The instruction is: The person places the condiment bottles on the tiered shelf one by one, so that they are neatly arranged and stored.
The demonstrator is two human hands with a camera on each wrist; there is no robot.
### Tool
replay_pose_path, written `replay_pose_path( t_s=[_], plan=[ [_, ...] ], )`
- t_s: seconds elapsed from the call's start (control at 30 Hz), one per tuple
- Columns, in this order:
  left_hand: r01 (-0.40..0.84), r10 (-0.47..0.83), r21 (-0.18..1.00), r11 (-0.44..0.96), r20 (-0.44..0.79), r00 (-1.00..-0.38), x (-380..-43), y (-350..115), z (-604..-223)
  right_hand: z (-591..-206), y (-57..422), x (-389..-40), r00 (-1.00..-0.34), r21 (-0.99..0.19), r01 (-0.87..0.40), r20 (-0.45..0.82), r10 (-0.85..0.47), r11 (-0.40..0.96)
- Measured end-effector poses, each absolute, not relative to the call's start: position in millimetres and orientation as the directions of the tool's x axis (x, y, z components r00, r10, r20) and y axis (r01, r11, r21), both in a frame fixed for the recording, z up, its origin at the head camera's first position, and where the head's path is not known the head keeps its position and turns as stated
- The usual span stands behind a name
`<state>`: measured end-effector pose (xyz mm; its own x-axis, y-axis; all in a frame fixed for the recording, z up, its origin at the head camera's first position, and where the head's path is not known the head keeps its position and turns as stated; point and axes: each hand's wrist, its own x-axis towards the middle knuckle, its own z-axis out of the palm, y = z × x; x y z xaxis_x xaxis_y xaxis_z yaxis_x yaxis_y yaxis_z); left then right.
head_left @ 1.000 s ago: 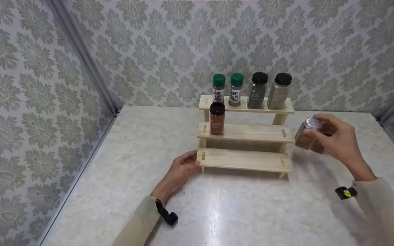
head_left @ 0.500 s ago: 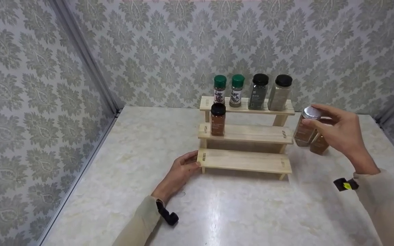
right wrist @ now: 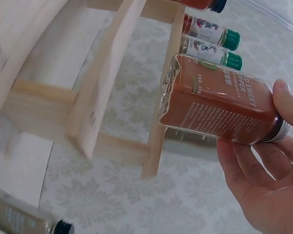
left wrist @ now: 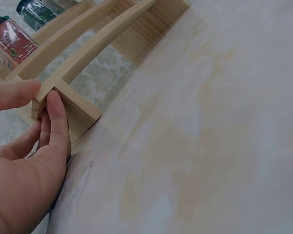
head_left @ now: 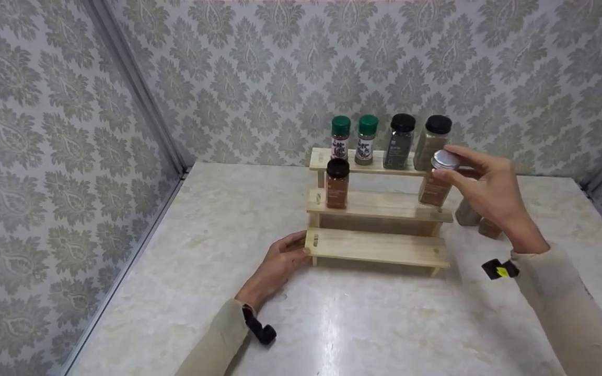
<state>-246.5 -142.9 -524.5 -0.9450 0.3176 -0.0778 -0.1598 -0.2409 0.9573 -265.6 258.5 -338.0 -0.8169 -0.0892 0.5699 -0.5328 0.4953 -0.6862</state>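
A three-tier wooden spice rack (head_left: 379, 245) stands on the table. Its lowest step's left end is pinched between the thumb and fingers of my left hand (head_left: 280, 261); the left wrist view shows this grip on the corner (left wrist: 51, 95). My right hand (head_left: 489, 188) holds a spice jar of red-brown powder (head_left: 434, 189) with a silver lid, near the lid. That jar (right wrist: 215, 100) is over the right end of the middle step; whether its base touches the wood I cannot tell. A black-capped jar of red-brown spice (head_left: 337, 185) stands at that step's left end.
On the top step stand two small green-capped bottles (head_left: 339, 138) (head_left: 366, 140), a dark green black-capped jar (head_left: 399, 143) and a paler one (head_left: 433, 141). Right of the rack, a greyish jar (head_left: 467, 213) and a brown one (head_left: 490, 228) stand on the table, partly behind my right hand.
My right hand has lifted the silver-lidded jar and carried it left, from beside the rack to over the middle step. My left hand keeps its grip on the rack.
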Motion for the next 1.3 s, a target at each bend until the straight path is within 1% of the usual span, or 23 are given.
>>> replay_pose_path(
  t_s=[0.3,0.53,0.8,1.1,1.3],
  plan=[
    [-0.146,0.318,0.967,-0.21,-0.074,-0.945,-245.6,-141.4,-524.5,-334.0,227.3,-275.5,-0.806,-0.693,-0.567,0.579,-0.126,0.445],
    [-0.144,0.307,0.972,-0.187,-0.081,-0.948,-245.2,-140.8,-528.4,-339.0,207.9,-284.3,-0.82,-0.712,-0.559,0.55,-0.158,0.425],
    [-0.136,0.307,0.972,-0.19,-0.072,-0.949,-247.0,-139.2,-530.4,-347.0,187.5,-290.8,-0.816,-0.73,-0.574,0.546,-0.19,0.37],
    [-0.107,0.292,0.981,-0.16,-0.056,-0.955,-247.5,-141.7,-527.5,-359.4,168.4,-298.9,-0.838,-0.76,-0.546,0.502,-0.215,0.354],
    [-0.115,0.295,0.978,-0.175,-0.06,-0.954,-245.6,-142.7,-527.5,-368.4,159.3,-304.0,-0.853,-0.779,-0.522,0.47,-0.226,0.349]
  ],
)
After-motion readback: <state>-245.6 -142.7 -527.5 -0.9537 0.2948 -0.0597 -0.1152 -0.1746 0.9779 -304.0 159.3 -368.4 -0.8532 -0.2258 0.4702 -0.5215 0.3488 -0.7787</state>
